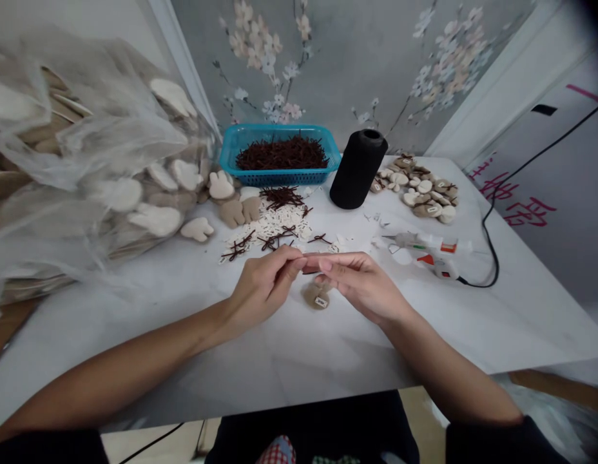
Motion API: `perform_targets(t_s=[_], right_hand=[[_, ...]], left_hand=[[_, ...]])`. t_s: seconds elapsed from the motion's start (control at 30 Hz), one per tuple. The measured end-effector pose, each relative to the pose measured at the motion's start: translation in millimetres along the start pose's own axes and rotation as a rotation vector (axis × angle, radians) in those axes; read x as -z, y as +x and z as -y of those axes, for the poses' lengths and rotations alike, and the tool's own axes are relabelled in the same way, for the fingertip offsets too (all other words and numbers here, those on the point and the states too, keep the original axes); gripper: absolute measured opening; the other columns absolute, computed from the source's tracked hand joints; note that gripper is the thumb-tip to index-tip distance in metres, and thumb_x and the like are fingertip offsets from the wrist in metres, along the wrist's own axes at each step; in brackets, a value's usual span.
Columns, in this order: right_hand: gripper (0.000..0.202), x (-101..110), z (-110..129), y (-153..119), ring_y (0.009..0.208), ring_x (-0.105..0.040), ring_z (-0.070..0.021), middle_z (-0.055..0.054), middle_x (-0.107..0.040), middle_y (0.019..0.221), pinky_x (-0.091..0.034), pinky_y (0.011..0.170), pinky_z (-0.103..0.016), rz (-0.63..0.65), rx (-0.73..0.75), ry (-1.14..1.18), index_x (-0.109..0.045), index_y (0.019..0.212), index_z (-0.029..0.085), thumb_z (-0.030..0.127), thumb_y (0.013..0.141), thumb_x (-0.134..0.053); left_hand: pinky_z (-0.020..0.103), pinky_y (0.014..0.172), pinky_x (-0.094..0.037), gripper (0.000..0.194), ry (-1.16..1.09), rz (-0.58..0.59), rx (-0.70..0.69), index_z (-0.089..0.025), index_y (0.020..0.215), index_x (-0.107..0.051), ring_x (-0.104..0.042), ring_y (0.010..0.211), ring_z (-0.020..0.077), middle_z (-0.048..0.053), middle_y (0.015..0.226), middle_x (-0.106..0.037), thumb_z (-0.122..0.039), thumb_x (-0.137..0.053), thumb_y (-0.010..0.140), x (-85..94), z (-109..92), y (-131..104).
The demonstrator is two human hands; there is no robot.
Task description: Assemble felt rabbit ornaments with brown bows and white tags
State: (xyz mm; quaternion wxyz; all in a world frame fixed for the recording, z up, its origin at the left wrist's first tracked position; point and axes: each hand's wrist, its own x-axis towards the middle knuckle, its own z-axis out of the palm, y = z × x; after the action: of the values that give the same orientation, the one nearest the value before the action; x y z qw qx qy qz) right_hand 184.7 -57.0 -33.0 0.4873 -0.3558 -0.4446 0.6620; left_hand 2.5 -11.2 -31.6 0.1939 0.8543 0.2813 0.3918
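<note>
My left hand (pixel 267 277) and my right hand (pixel 361 280) meet over the middle of the table, fingertips almost touching. Each is closed in a pinch of thumb and fingers. Something small and dark shows between the fingertips, too hidden to name. Just under my right fingers lies a brown bunny-shaped felt piece (pixel 314 296) with a small white label (pixel 321 301) on it. Beyond my hands, dark brown cord bows (pixel 274 240) lie on a spread of small white labels (pixel 279 222).
A blue basket (pixel 279 175) of brown bows stands at the back, beside a black thread cone (pixel 359 169). Labelled bunny pieces (pixel 424 190) are heaped back right. A glue gun (pixel 441 264) with a black cord lies right. A plastic bag (pixel 110 135) of felt pieces fills the left.
</note>
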Motion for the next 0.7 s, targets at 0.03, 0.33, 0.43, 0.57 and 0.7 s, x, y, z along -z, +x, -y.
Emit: perform_targets(t_s=[0.03,0.33,0.43,0.57,0.7], right_hand=[[0.021,0.0,-0.6,0.0,0.102,-0.061,-0.0203,-0.007,-0.07,0.109,-0.046,0.089,-0.038,-0.008,-0.009,0.003,-0.073,0.103,0.026,0.034,0.085,-0.064],[0.022,1.7,-2.2,-0.4,0.1,-0.061,-0.0206,-0.008,-0.071,0.105,-0.046,0.083,-0.036,0.001,-0.059,0.043,-0.073,0.102,0.026,0.034,0.082,-0.068],[0.02,0.6,-1.3,-0.2,0.098,-0.062,-0.0192,-0.008,-0.071,0.103,-0.046,0.081,-0.034,0.012,-0.098,0.101,-0.074,0.099,0.025,0.033,0.082,-0.068],[0.018,0.5,-0.1,0.3,0.094,-0.064,-0.0184,-0.007,-0.071,0.105,-0.047,0.077,-0.031,0.02,-0.143,0.175,-0.075,0.096,0.024,0.032,0.081,-0.069],[0.018,1.0,0.7,0.9,0.093,-0.064,-0.0183,-0.008,-0.071,0.104,-0.048,0.075,-0.031,0.024,-0.148,0.178,-0.075,0.096,0.023,0.032,0.08,-0.07]], left_hand=[[0.017,0.046,-0.035,0.011,0.018,-0.012,-0.026,-0.016,0.086,-0.056,-0.044,0.046,0.0049,-0.005,0.061,-0.054,-0.019,-0.047,0.093,0.1,1.8,0.1],[0.019,0.044,-0.033,0.008,-0.012,0.006,-0.043,-0.018,0.088,-0.051,-0.041,0.044,0.006,-0.006,0.057,-0.047,-0.017,-0.045,0.092,-1.5,8.0,-3.0],[0.019,0.044,-0.033,0.009,-0.051,0.025,-0.006,-0.018,0.088,-0.051,-0.041,0.044,0.0062,-0.006,0.056,-0.046,-0.019,-0.043,0.093,-1.4,7.8,-4.6],[0.019,0.043,-0.032,0.016,-0.213,0.024,0.11,-0.019,0.083,-0.049,-0.041,0.044,0.0068,-0.006,0.054,-0.044,-0.024,-0.041,0.095,-1.3,7.3,-5.8],[0.019,0.042,-0.033,0.019,-0.334,-0.019,0.233,-0.018,0.081,-0.051,-0.042,0.045,0.007,-0.005,0.054,-0.044,-0.029,-0.044,0.095,-2.9,6.6,-5.3]])
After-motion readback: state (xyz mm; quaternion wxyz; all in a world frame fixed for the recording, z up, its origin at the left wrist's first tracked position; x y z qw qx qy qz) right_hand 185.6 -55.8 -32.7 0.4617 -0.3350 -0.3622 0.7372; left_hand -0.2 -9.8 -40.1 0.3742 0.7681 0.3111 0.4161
